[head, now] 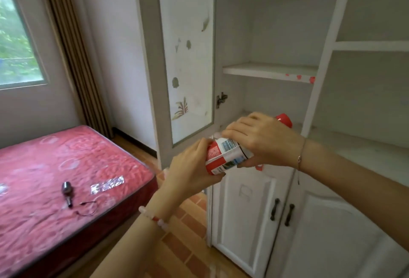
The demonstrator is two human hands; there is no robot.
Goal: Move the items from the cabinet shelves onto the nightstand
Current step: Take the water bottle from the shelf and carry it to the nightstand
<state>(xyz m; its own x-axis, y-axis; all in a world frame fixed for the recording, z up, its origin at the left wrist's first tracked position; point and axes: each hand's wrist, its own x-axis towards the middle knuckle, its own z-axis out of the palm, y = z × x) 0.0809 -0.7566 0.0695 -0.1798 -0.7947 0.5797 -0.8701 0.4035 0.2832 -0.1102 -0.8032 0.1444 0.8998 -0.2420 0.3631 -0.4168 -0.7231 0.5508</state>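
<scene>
Left hand (pixel 190 167) grips the base, right hand (pixel 263 140) wraps the middle of the tilted red-capped can (pixel 223 151), and I fear a leftward swing clips the open glass door (pixel 186 56).

— Where's the can (pixel 223 156)?
— Held between the left hand (pixel 190 171) and the right hand (pixel 263 142), in front of the cabinet (pixel 327 56), above its lower doors (pixel 247 211)
— And the bed (pixel 44 167)?
— Left of the cabinet, below the window (pixel 15 41), a metal object (pixel 66 191) on it
</scene>
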